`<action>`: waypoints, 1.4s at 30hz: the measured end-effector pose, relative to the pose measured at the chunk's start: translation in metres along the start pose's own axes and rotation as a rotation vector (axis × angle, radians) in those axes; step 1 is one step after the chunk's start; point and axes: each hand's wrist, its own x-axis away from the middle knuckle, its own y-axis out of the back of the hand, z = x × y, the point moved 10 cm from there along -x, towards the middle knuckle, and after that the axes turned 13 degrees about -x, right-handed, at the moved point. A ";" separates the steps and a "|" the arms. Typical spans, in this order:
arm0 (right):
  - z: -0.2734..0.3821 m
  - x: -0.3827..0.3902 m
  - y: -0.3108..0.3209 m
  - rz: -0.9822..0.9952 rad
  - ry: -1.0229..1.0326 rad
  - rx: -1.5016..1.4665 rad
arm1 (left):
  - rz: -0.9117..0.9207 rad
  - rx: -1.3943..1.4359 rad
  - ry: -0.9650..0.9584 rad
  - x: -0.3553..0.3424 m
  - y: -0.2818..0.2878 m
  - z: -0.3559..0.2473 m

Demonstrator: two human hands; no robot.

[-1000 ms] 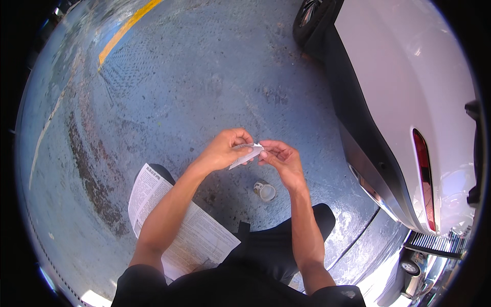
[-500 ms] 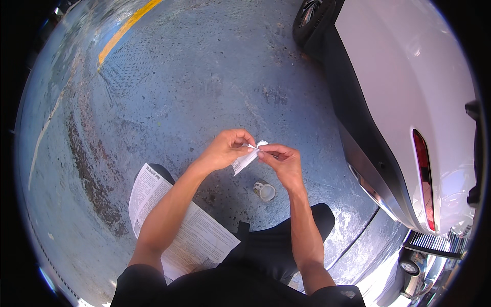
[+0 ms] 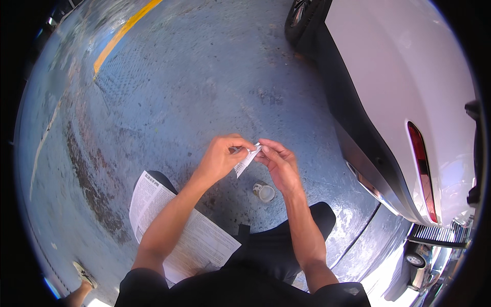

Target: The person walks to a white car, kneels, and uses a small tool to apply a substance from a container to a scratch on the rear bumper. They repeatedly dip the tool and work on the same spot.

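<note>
My left hand (image 3: 225,156) and my right hand (image 3: 277,163) meet at a small folded slip of printed white paper (image 3: 244,164), both with fingers closed on it, the left from above, the right with thumb and fingertips at its upper end. Below them a small cup or tin (image 3: 266,192), pale inside with a patterned side, stands on the blue floor (image 3: 204,97). A large printed sheet (image 3: 207,238) lies over my left thigh, beneath my left forearm.
A white vehicle (image 3: 388,77) with black trim, red reflector (image 3: 419,163) and tire (image 3: 299,20) fills the right side. Another vehicle (image 3: 417,261) shows at lower right. A yellow line (image 3: 123,37) marks the floor. Someone's sandaled foot (image 3: 84,276) is at lower left.
The paper slip has gone from flat to folded, its lower tip swung downward. My fingers have shifted on it. Another person's foot has come into view at lower left. The view shifted slightly.
</note>
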 end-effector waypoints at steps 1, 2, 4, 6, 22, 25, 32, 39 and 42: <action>-0.003 0.000 0.000 -0.013 -0.009 0.023 | -0.040 -0.020 -0.016 0.001 0.003 -0.002; -0.004 0.001 0.000 -0.023 -0.004 0.043 | -0.053 -0.067 -0.068 0.002 0.003 -0.007; -0.008 0.000 0.002 -0.035 -0.004 0.054 | -0.097 -0.118 -0.168 0.005 0.004 -0.017; -0.010 -0.001 0.005 -0.035 -0.016 0.038 | -0.105 -0.126 -0.204 0.006 0.003 -0.020; -0.004 -0.004 0.012 -0.044 0.023 0.145 | -0.078 -0.090 -0.314 0.009 0.000 -0.017; -0.005 -0.008 0.019 -0.035 0.044 0.184 | -0.029 -0.093 -0.345 0.008 -0.002 -0.017; 0.005 -0.019 0.016 0.009 0.156 0.462 | 0.075 -0.040 -0.016 0.004 -0.003 0.021; 0.015 -0.014 -0.006 -0.091 0.158 0.541 | 0.074 -0.073 0.165 -0.003 -0.006 0.031; 0.021 -0.011 -0.018 -0.050 0.171 0.494 | 0.005 -0.090 0.087 -0.004 -0.003 0.019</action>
